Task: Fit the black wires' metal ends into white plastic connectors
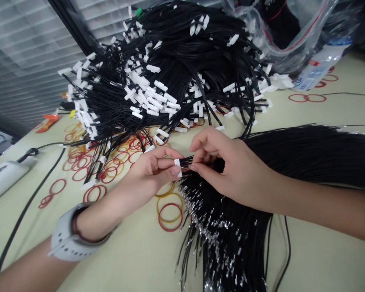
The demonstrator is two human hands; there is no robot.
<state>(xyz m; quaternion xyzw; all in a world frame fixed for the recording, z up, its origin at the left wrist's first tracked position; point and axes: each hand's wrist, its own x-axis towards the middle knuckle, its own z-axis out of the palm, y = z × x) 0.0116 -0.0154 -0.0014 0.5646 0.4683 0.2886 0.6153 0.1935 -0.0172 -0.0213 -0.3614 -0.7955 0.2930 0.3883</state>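
Near the frame's centre, the left hand [150,172] has its fingers [167,163] clamped on a small white connector [177,168], its long axis nearly upright in the frame. Black wires [187,162] run rightward from it into the right hand [228,170], whose fingertips pinch them. Below lies a bundle of terminal-tipped wires [225,239] on the desk [134,259].

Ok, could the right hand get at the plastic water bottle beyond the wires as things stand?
Likely yes, once the right hand releases the black wires: only the flat wire bundle and rubber bands lie before the bottle, with the connector pile off to the left.
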